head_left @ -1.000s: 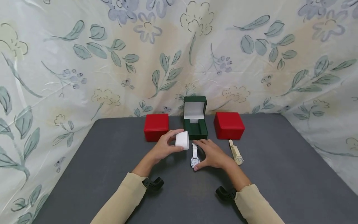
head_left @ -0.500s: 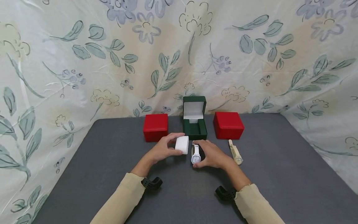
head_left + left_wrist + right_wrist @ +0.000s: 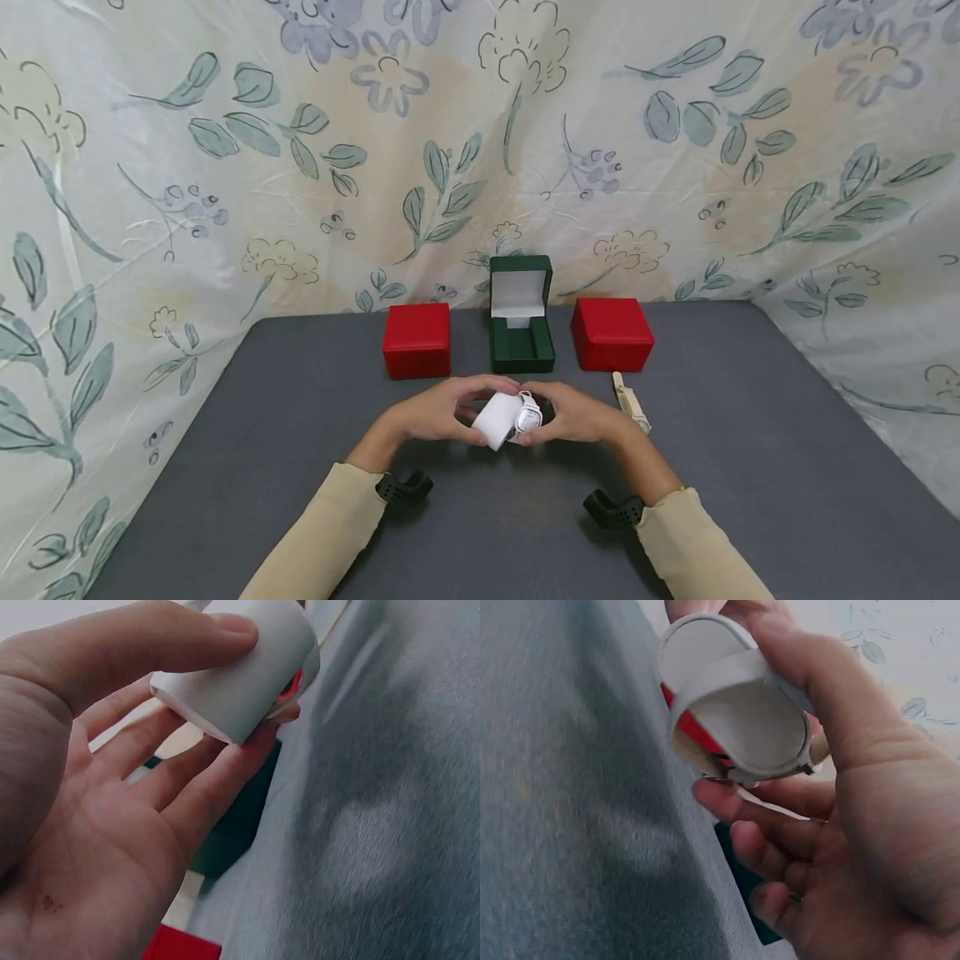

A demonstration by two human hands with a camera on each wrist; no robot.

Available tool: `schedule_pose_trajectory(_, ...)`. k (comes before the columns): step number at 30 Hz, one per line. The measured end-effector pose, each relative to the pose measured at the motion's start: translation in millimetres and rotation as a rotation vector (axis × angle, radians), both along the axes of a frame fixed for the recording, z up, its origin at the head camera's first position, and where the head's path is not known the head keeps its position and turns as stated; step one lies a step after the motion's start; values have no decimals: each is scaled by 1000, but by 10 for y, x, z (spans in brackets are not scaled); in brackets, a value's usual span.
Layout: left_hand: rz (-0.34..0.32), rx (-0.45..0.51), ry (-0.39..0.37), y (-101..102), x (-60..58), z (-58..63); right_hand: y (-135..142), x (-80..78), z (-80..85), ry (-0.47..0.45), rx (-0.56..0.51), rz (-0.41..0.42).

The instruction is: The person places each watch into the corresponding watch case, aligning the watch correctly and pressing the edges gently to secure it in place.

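In the head view, my left hand pinches a white watch cushion, tilted, between thumb and fingers. The left wrist view shows the thumb across the side of the cushion and fingertips beneath it. My right hand holds a white watch by its edges, right against the cushion. Its strap forms a loop in the right wrist view, beside the cushion's end. How far the cushion sits within the strap, I cannot tell. Behind both hands stands an open green watch box.
A closed red box stands left of the green one, another red box right of it. A cream watch lies by my right wrist, partly hidden. Grey cloth covers the table, with a floral curtain behind.
My right hand has lifted the white watch off the table and tilted it. The left hand has brought the cushion down and right, turning it, so the two now meet.
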State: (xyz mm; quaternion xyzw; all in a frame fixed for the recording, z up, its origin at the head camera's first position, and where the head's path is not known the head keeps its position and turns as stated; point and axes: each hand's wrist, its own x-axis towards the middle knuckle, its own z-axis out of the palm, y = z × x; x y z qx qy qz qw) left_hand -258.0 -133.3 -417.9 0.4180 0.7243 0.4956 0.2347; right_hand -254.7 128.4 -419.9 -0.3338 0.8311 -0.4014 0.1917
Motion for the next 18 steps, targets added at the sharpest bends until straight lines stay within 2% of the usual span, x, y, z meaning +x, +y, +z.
schedule_pose_trajectory(4,-5,-17,8,47,50,50,-1,-7,11,-80,-40,51)
schedule_pose_trajectory(8,61,18,18,65,86,89,9,-19,4,-94,-85,40)
schedule_pose_trajectory(10,119,63,34,68,90,95,8,-18,13,-77,-105,7)
schedule_pose_trajectory(12,196,111,35,77,133,172,-7,-11,29,-69,-135,-36)
schedule_pose_trajectory(15,326,169,43,82,126,192,-44,1,49,-57,-187,-107)
schedule_pose_trajectory(17,413,199,39,83,114,187,-77,13,45,-37,-224,-154)
schedule_pose_trajectory(18,448,215,40,78,84,145,-92,16,39,-21,-240,-177)
